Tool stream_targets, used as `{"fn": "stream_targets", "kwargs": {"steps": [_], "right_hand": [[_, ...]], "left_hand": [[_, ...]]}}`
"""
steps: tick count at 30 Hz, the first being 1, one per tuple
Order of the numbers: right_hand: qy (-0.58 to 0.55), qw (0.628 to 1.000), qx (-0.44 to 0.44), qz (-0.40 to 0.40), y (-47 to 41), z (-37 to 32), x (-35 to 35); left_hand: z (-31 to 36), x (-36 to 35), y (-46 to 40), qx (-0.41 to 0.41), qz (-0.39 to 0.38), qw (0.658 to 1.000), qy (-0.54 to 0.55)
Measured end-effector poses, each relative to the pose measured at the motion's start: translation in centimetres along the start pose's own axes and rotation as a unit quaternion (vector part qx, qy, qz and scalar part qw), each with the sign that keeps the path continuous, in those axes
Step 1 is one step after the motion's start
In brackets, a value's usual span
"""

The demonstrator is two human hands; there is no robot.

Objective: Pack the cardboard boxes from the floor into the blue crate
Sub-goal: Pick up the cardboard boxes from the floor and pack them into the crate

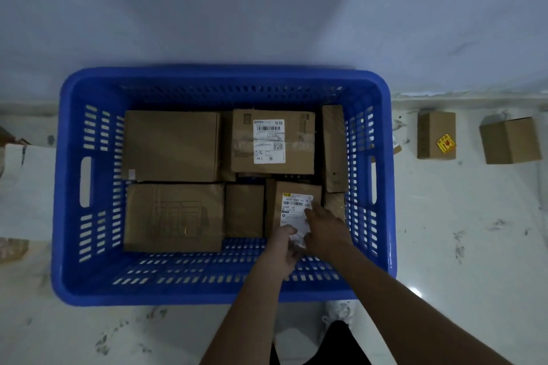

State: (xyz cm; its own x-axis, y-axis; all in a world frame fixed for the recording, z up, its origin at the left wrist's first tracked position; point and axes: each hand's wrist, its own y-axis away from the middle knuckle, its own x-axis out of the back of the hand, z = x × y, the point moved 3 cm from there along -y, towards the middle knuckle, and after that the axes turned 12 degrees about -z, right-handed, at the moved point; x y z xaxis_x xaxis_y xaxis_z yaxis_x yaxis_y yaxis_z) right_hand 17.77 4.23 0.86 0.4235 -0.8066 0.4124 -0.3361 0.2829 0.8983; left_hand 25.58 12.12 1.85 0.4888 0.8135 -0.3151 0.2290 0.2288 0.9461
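While we lean over the blue crate (71,181), both our hands are down inside it on the small labelled box (296,207) near the front right corner. Our left hand (284,246) curls round its near edge and our right hand (324,227) lies on top with fingers spread over the white shipping label, which suggests we are seating the box into the gap beside the plain small box (244,210). It looks chosen to fill that narrow slot, since the large boxes (172,145) on the left already sit tight against each other and a thin box (335,148) stands on edge along the right wall.

Two cardboard boxes (436,135) wait on the floor to the right of the crate, well apart from it, so packing is not finished.

Our hands cover the box's near end, so we cannot tell whether it rests flat on the crate bottom. Something pale at the left edge of view is cut off, and dim light blurs the label print.
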Motion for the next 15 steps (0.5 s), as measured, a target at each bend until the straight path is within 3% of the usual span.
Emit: {"fn": "stream_targets", "kwargs": {"steps": [4, 7, 15], "right_hand": [[-0.046, 0.998, -0.004, 0.042, 3.1, -0.2, 0.0], [-0.088, 0.995, -0.008, 0.045, 6.4, -0.3, 1.1], [-0.278, 0.956, -0.038, 0.09, 17.9, 2.9, 7.6]], "left_hand": [[0.5, 0.8, 2.9, 0.023, 0.067, 0.977, -0.202], [1.8, 1.1, 6.4, 0.008, 0.099, 0.952, -0.29], [4.6, -4.1, 17.9, -0.108, 0.053, 0.938, -0.326]]}}
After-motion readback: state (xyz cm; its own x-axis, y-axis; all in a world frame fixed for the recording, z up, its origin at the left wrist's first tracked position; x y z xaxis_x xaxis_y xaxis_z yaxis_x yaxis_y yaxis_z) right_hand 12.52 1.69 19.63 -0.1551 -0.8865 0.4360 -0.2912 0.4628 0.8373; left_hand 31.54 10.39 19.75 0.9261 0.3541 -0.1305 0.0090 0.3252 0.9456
